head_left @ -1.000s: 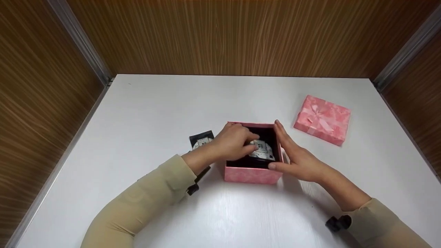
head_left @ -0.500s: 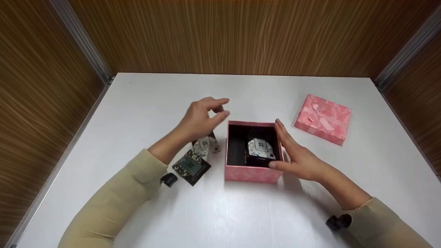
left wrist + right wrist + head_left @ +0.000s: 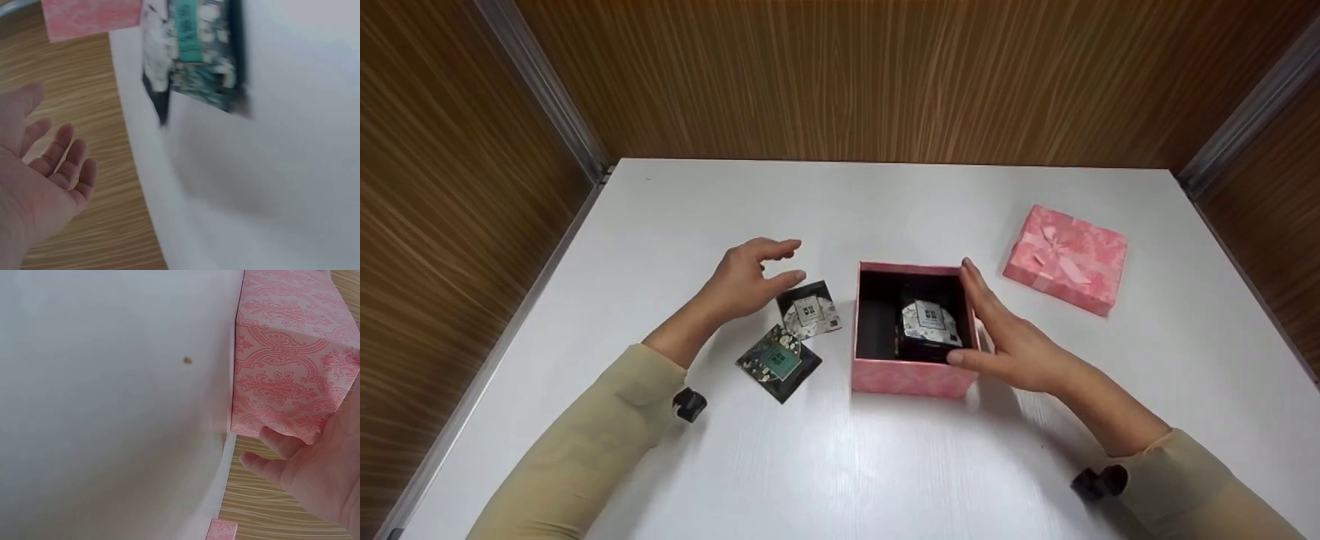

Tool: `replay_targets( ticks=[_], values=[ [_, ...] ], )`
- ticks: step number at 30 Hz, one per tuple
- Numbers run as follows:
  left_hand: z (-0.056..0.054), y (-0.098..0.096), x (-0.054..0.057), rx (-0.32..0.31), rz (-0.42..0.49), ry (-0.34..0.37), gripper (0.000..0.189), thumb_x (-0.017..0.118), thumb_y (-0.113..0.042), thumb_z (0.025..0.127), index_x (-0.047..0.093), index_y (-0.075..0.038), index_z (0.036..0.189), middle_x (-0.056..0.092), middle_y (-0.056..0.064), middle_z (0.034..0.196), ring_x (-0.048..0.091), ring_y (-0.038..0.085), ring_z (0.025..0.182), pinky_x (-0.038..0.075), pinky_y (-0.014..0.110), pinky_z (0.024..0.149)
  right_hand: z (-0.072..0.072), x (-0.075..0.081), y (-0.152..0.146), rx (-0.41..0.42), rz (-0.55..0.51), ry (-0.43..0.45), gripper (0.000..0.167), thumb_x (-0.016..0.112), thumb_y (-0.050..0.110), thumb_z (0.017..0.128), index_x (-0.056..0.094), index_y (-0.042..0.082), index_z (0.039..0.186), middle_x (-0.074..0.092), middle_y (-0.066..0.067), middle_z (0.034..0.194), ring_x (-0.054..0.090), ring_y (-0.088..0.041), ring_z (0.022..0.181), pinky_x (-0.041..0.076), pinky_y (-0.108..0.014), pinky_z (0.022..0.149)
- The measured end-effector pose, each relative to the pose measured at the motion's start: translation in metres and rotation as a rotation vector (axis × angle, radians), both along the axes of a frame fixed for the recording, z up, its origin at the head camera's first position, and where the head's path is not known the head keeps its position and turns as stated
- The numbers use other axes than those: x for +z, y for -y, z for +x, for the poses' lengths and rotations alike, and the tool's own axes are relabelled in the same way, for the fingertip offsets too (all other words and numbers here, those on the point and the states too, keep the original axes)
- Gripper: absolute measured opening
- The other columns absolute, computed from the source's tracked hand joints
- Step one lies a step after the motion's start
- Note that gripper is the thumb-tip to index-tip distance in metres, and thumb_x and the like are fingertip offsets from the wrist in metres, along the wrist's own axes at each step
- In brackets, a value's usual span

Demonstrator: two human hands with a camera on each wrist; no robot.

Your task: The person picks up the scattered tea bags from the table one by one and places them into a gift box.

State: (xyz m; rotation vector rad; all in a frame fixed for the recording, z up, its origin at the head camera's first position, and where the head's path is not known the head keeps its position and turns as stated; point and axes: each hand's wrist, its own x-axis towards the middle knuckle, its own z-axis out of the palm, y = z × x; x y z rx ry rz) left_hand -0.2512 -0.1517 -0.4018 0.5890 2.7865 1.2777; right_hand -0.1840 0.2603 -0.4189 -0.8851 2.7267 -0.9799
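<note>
An open pink gift box (image 3: 911,379) stands mid-table, holding a stack of black square sachets (image 3: 930,321) with silvery printed labels on its right side. My right hand (image 3: 1016,349) rests along the box's right wall, thumb at the front corner and straight fingers reaching the back corner. In the right wrist view, two fingers (image 3: 270,467) show beside the patterned wall. My left hand (image 3: 742,279) hovers left of the box with nothing in it, fingers loosely bent. Close by lie two flat sachets, one silver-labelled (image 3: 810,310) and one green-labelled (image 3: 778,363), corners overlapping.
The pink lid (image 3: 1066,259) with its ribbon bow lies at the back right of the white table (image 3: 840,465). Wood-grain panels (image 3: 840,82) close off the back and both sides.
My left hand has come out of the box and moved left, past the sachets, uncovering both of them. The right hand stays on the box wall.
</note>
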Motion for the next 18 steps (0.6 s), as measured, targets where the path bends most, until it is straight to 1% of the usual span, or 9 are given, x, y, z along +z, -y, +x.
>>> replay_targets(
  ticks=[1,6,8,11,13,18],
  values=[
    [0.0,0.001,-0.005,-0.002,-0.011,0.019,0.055,0.076,-0.027,0.101,0.061,-0.009,0.151,0.063,0.014,0.145,0.057,0.032,0.136,0.046,0.052,0.111,0.0,0.0,0.0,-0.001,-0.001,0.0,0.113,0.077,0.039,0.097,-0.006,0.024,0.172,-0.007,-0.007,0.179,0.013,-0.036,0.16,0.031,-0.065,0.119],
    [0.0,0.006,-0.022,-0.023,-0.088,0.124,0.063,0.076,-0.032,0.1,0.056,-0.008,0.155,0.056,0.014,0.153,0.05,0.034,0.144,0.038,0.051,0.119,0.0,-0.002,0.0,-0.004,-0.009,0.01,0.112,0.077,0.04,0.097,-0.006,0.026,0.172,-0.008,0.001,0.179,0.015,-0.035,0.16,0.032,-0.065,0.118],
    [-0.001,0.007,-0.026,-0.031,-0.114,0.152,0.067,0.077,-0.034,0.099,0.054,-0.009,0.156,0.054,0.015,0.155,0.05,0.034,0.144,0.036,0.05,0.121,0.0,-0.002,0.0,-0.004,-0.012,0.011,0.112,0.077,0.04,0.097,-0.006,0.026,0.172,-0.009,0.002,0.178,0.017,-0.036,0.159,0.034,-0.066,0.117],
    [-0.002,0.007,-0.031,-0.03,-0.132,0.183,0.07,0.079,-0.035,0.097,0.053,-0.009,0.157,0.054,0.016,0.155,0.051,0.034,0.143,0.035,0.048,0.121,0.0,-0.002,0.0,-0.007,-0.009,0.008,0.112,0.077,0.04,0.097,-0.006,0.027,0.172,-0.007,-0.001,0.179,0.019,-0.037,0.159,0.035,-0.066,0.116],
    [-0.003,0.006,-0.033,-0.032,-0.143,0.195,0.072,0.08,-0.034,0.096,0.052,-0.009,0.158,0.054,0.018,0.155,0.05,0.034,0.143,0.034,0.048,0.122,0.0,-0.002,-0.001,-0.007,-0.009,0.006,0.113,0.077,0.04,0.097,-0.006,0.026,0.172,-0.006,-0.004,0.179,0.02,-0.037,0.159,0.035,-0.067,0.116],
    [-0.005,0.005,-0.037,-0.057,-0.207,0.172,0.075,0.081,-0.033,0.095,0.051,-0.006,0.158,0.051,0.023,0.155,0.044,0.04,0.146,0.032,0.051,0.122,0.0,-0.001,-0.001,-0.005,-0.012,0.003,0.113,0.078,0.039,0.096,-0.005,0.025,0.172,-0.006,-0.006,0.179,0.019,-0.038,0.159,0.035,-0.067,0.116]
  ],
)
